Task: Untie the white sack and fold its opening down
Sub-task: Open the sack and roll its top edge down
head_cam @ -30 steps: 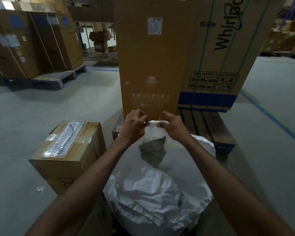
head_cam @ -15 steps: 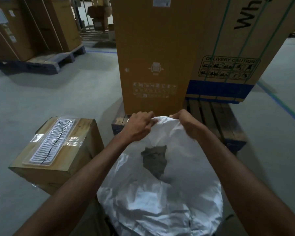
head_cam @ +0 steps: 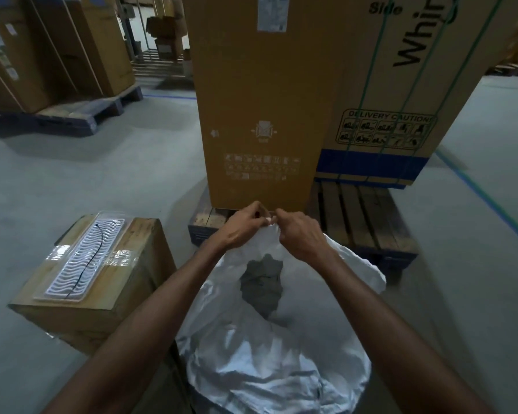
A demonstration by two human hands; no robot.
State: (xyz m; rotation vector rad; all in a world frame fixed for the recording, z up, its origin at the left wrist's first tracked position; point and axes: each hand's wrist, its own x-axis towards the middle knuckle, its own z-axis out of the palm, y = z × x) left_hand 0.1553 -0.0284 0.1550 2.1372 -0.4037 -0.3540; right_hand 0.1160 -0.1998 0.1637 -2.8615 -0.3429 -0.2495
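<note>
The white sack [head_cam: 269,354] stands on the floor directly before the person, its neck bunched at the top. The left hand [head_cam: 240,228] and right hand [head_cam: 299,234] both pinch that neck, close together. The material looks thin, soft and crinkly; the tied neck is judged the proper hold. A small carton [head_cam: 102,282] stands just left of the sack; a pallet [head_cam: 362,216] with tall cartons [head_cam: 263,100] is just beyond it, not obstructing.

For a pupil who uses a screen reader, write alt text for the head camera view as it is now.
Two bare hands, the left hand and the right hand, pinch the gathered top of a white sack standing on a warehouse floor. A small carton with a clear plastic tray taped on top sits to its left, and tall cardboard boxes on a wooden pallet stand behind.
</note>
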